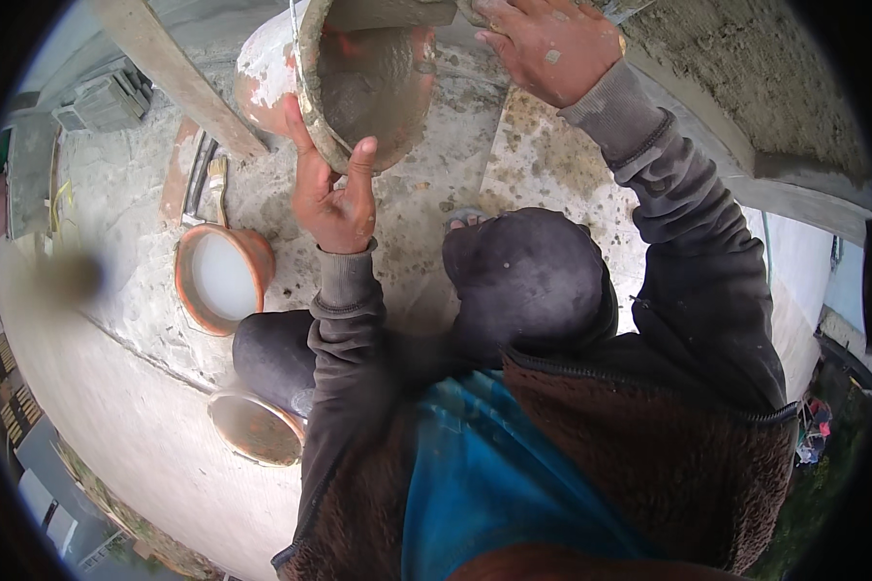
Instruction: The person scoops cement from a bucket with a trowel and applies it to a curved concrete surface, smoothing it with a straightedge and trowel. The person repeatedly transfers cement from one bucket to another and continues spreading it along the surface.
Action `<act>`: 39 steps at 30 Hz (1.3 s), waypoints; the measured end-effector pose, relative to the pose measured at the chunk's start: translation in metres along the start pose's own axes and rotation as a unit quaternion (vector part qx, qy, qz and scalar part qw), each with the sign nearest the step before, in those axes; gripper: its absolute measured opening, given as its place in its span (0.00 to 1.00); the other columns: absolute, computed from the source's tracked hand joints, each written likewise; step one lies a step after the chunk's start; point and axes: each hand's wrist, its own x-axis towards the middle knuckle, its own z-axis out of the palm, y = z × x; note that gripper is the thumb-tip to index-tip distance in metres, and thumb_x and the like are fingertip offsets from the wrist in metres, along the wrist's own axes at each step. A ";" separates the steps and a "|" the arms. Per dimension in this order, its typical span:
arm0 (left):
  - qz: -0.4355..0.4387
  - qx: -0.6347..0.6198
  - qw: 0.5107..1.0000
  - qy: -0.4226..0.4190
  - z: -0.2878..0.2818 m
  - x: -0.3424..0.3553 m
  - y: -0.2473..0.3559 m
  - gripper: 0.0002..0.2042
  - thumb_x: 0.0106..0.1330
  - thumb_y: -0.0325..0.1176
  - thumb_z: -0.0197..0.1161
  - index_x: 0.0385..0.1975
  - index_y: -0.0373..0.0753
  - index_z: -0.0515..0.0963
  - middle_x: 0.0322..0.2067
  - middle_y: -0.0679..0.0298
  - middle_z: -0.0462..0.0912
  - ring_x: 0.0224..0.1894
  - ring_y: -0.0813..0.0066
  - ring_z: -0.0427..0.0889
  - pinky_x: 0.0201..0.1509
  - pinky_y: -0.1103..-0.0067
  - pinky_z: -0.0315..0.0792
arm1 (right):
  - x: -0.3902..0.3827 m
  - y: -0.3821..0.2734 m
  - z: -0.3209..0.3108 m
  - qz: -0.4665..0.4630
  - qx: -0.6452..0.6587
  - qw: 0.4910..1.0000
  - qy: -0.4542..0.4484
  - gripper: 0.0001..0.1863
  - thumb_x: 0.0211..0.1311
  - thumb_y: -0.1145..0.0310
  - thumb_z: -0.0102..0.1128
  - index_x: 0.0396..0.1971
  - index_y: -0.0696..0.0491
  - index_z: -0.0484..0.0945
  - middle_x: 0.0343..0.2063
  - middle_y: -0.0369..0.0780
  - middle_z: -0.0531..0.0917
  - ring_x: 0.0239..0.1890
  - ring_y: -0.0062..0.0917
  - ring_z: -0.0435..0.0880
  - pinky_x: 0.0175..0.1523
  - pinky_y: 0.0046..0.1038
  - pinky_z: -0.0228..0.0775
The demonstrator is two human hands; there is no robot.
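— Grey wet mortar, one batch, inside orange bucket (373, 77); bucket tipped hard toward wearer, mouth facing down and forward, raised above concrete slab (543, 165). Tilt apparently meant to bring contents within reach of opposite hand.

— Left hand (334, 198)?

— Palm up beneath lower rim of bucket, thumb and fingers spread and pressed against rim; propping rather than clasping, not closed around anything. Forearm near vertical, grey cuff at wrist, elbow tucked by knee.

— Right hand (547, 48)?

— Raised at top edge of view, back of hand up, fingers curled over something flat and grey at upper rim of bucket; tool or board, cannot tell which. Clenched on it, mortar spatter on knuckles. Arm stretched forward and up, dark sleeve bent at elbow.

— Other items?

— Orange basin (223, 279) with pale cloudy water, near left edge of slab, well apart from bucket. Brush (219, 184) just behind basin, lying on slab. Second orange pan (257, 428), dirty inside, at slab's near edge beside dark-trousered knee (276, 353). Timber plank (179, 77) running diagonally toward far left corner, passing behind bucket.
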 end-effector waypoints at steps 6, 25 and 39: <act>0.105 0.034 0.993 0.028 0.003 0.005 -0.005 0.14 0.66 0.26 0.70 0.48 0.27 0.80 0.70 0.40 0.63 0.63 0.61 0.77 0.62 0.74 0.72 | 0.000 -0.001 0.013 0.263 0.576 0.621 -0.461 0.25 0.71 0.46 0.54 0.56 0.49 0.78 0.36 0.39 0.85 0.38 0.30 0.86 0.41 0.34 0.79; -0.084 -0.127 0.985 0.081 0.027 0.004 0.053 0.17 0.72 0.31 0.65 0.56 0.31 0.75 0.52 0.58 0.81 0.44 0.82 0.81 0.41 0.83 0.76 | 0.002 -0.031 0.040 0.193 0.137 0.964 -0.123 0.22 0.72 0.49 0.54 0.53 0.49 0.79 0.39 0.46 0.86 0.35 0.48 0.86 0.39 0.47 0.79; -0.247 -0.218 0.923 0.197 -0.014 0.034 0.040 0.13 0.70 0.40 0.65 0.48 0.41 0.77 0.39 0.66 0.81 0.33 0.81 0.82 0.31 0.79 0.82 | 0.027 0.037 -0.194 0.022 0.249 0.968 -0.036 0.18 0.71 0.57 0.60 0.41 0.60 0.82 0.30 0.47 0.84 0.29 0.42 0.85 0.32 0.37 0.75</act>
